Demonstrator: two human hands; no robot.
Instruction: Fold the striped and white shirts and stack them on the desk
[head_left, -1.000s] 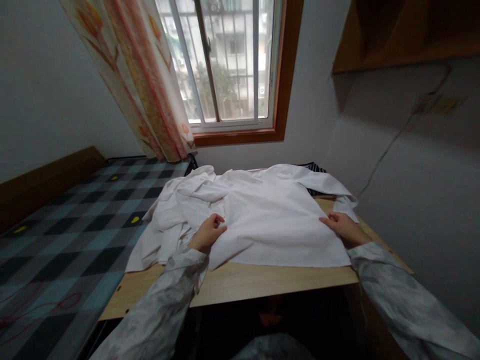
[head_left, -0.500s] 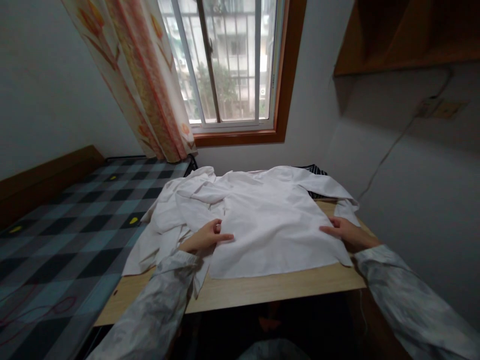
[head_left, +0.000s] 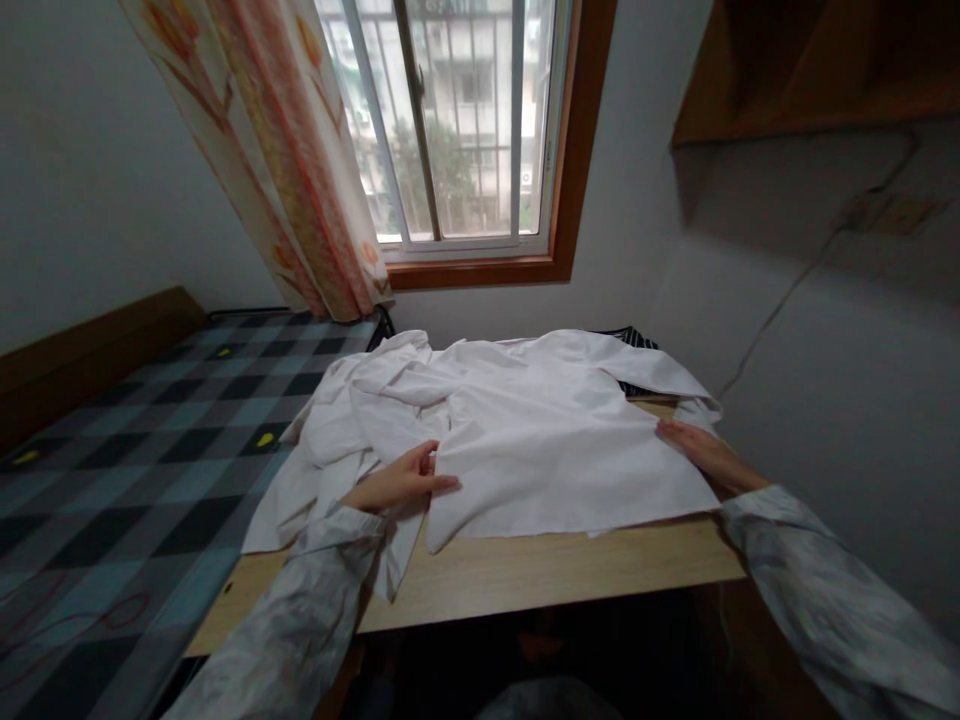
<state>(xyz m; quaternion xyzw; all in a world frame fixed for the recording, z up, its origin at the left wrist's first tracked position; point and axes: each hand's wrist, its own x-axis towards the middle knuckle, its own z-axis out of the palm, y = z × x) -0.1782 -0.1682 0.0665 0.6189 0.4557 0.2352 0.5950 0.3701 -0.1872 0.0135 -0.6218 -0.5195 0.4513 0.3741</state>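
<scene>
A white long-sleeved shirt (head_left: 547,440) lies spread on a light wooden table (head_left: 540,575), its hem towards me. At its left side edge, my left hand (head_left: 401,478) grips the cloth, thumb on top and the other fingers curled partly out of sight. On the opposite edge my right hand (head_left: 705,452) pinches the fabric; its thumb is not clearly visible. The cloth is pulled fairly straight between both hands. More crumpled white clothing (head_left: 322,430) lies to the left, partly beneath the shirt.
A bed with a checked sheet (head_left: 150,440) adjoins the table on the left. Black patterned cloth (head_left: 637,384) shows behind the shirt. A window (head_left: 465,130) with a curtain (head_left: 300,170) is ahead; a cable (head_left: 780,305) hangs on the right wall.
My hands have moved slightly apart, the left one leftward and the right one rightward. The shirt's lower part is tauter, and its hem has shifted a little away from me.
</scene>
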